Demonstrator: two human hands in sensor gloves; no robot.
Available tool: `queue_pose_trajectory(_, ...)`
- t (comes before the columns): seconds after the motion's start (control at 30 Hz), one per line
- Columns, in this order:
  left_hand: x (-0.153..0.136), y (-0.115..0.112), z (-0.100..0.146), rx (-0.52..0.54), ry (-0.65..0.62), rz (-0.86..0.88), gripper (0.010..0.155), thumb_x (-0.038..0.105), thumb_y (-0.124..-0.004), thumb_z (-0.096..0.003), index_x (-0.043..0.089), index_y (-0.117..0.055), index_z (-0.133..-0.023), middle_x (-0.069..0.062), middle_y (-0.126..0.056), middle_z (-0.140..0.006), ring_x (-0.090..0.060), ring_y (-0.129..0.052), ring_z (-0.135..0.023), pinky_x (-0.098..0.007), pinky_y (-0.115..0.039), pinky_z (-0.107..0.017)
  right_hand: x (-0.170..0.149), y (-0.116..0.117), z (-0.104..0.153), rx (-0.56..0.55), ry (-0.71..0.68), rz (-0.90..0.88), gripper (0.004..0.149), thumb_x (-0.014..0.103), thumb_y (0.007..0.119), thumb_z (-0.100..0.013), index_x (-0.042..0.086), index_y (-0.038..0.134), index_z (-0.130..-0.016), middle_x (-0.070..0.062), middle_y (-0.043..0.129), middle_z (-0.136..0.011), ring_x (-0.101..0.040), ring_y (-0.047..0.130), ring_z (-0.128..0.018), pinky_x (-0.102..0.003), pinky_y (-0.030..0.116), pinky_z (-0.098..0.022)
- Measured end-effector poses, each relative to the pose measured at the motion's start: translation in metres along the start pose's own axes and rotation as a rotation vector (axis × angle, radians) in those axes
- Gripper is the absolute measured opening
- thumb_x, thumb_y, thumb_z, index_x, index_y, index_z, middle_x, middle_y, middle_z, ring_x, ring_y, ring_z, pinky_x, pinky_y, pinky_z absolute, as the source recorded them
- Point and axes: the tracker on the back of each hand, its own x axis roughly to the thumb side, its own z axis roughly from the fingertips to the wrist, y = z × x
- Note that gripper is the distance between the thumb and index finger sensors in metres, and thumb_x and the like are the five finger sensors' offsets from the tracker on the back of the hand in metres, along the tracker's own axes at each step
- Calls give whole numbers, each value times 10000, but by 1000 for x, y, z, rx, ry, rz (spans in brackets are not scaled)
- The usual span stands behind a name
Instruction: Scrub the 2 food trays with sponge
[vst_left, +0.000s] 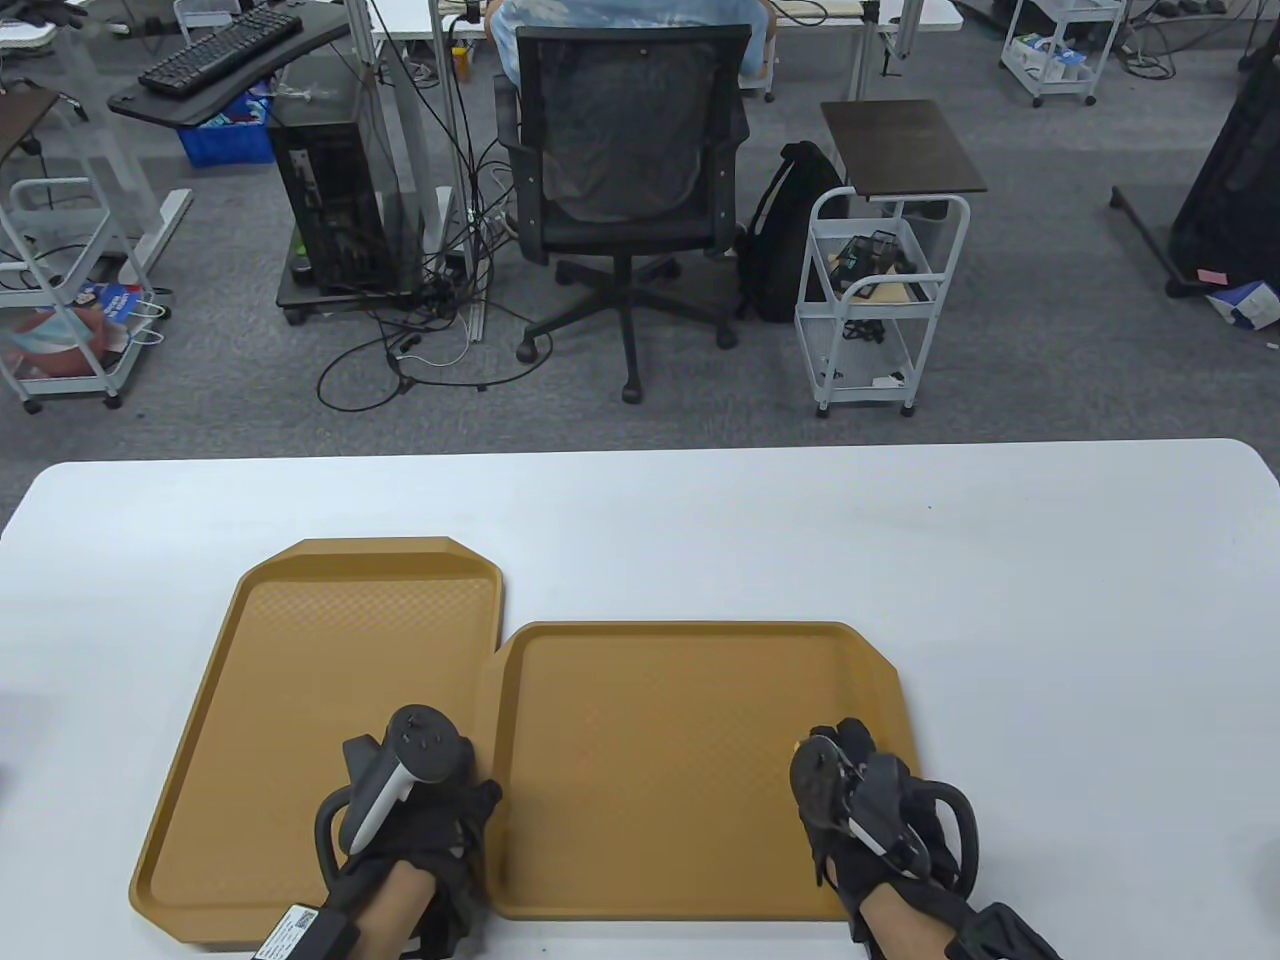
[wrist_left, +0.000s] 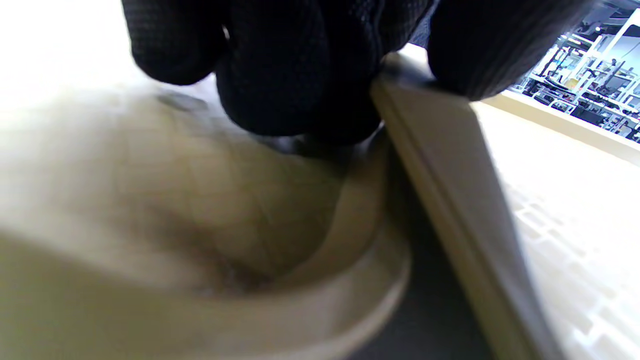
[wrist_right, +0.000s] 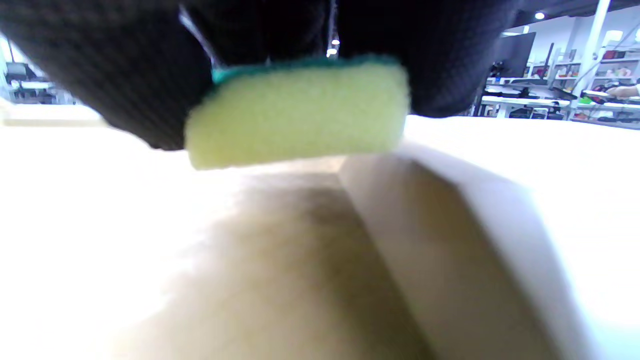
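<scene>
A white bench (vst_left: 1000, 560) fills the lower half of the table view, with a black office chair (vst_left: 625, 170) on the grey carpet beyond it. Two tan food trays sit touching: the left tray (vst_left: 340, 640) lower left, the right tray (vst_left: 680, 720) at lower centre. The left hand (vst_left: 410, 800) pinches the right tray's raised edge where the trays meet, fingers (wrist_left: 300, 75) curled over it. The right hand (vst_left: 860, 800), at that tray's lower right corner, clamps a yellow sponge (wrist_right: 300, 112) with a green top. A white label at the left wrist is too small to read.
</scene>
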Motion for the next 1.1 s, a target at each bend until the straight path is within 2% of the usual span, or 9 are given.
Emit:
queue_pose_trajectory(0.17,4,-1,2,27,6,-36,783,603,-870,-395,241,-664,-1058,-10,-987,-670,-255,-992,-481,-480,-790,-533,-28,-16,17,-58,6,-58,691,427,929,-422,261,649,-1031,-90,586,-1115,-410,861,-819,-533,784,-602)
queue_pose_trajectory(0.3,8,-2,4,55,19,-57,791,605,-895,-382,236,-686,-1050,-14,-994,-673,-251,-998,-472,-480,-799,-524,-49,-23,28,-91,9,-126,686,421,933,-420,268,655,-1029,-80,586,-1119,-407,851,-834,-538,775,-619)
queue_pose_trajectory(0.63,11,1,0,19,105,-6,812,581,-943,-376,197,-691,-1046,-9,-1007,-664,-242,-976,-402,-482,-804,-501,-70,-39,35,-142,-4,-249,686,410,937,-421,270,656,-1031,-76,576,-1126,-413,836,-845,-544,762,-627)
queue_pose_trajectory(0.77,6,9,-4,-61,122,132,805,619,-942,-370,198,-732,-1023,13,-995,-604,-225,-938,-365,-486,-792,-500,-72,-41,36,-140,-14,-277,685,408,936,-422,267,657,-1031,-79,576,-1126,-415,836,-843,-546,761,-626)
queue_pose_trajectory(0.83,4,15,-5,-73,129,215,677,616,-951,-371,217,-840,-906,18,-986,-606,-232,-933,-392,-490,-778,-522,-72,-42,36,-140,-23,-296,684,407,936,-423,267,657,-1031,-79,576,-1126,-417,836,-842,-546,762,-625)
queue_pose_trajectory(0.9,4,20,-6,-103,96,318,610,619,-933,-386,270,-807,-870,56,-963,-678,-214,-954,-460,-471,-783,-539,-72,-43,37,-141,-28,-312,683,407,934,-424,263,657,-1031,-82,577,-1125,-416,837,-840,-546,762,-624)
queue_pose_trajectory(0.93,5,22,-6,-100,78,355,594,607,-913,-404,270,-777,-874,40,-951,-776,-226,-991,-536,-453,-804,-529,-72,-44,37,-145,-31,-317,683,406,935,-423,264,658,-1031,-82,576,-1126,-417,838,-838,-547,763,-622)
queue_pose_trajectory(1.0,8,26,-7,-61,50,404,578,581,-882,-417,252,-740,-870,0,-963,-834,-215,-1110,-536,-418,-901,-453,-73,-45,39,-146,-38,-323,680,407,932,-425,263,658,-1031,-82,579,-1124,-417,839,-838,-546,764,-622)
queue_pose_trajectory(1.1,9,28,-11,-93,52,535,550,539,-872,-441,237,-710,-871,33,-1032,-713,-172,-1208,-376,-357,-993,-320,-74,-46,40,-150,-42,-346,679,403,932,-426,262,658,-1031,-85,580,-1123,-419,839,-837,-548,764,-620)
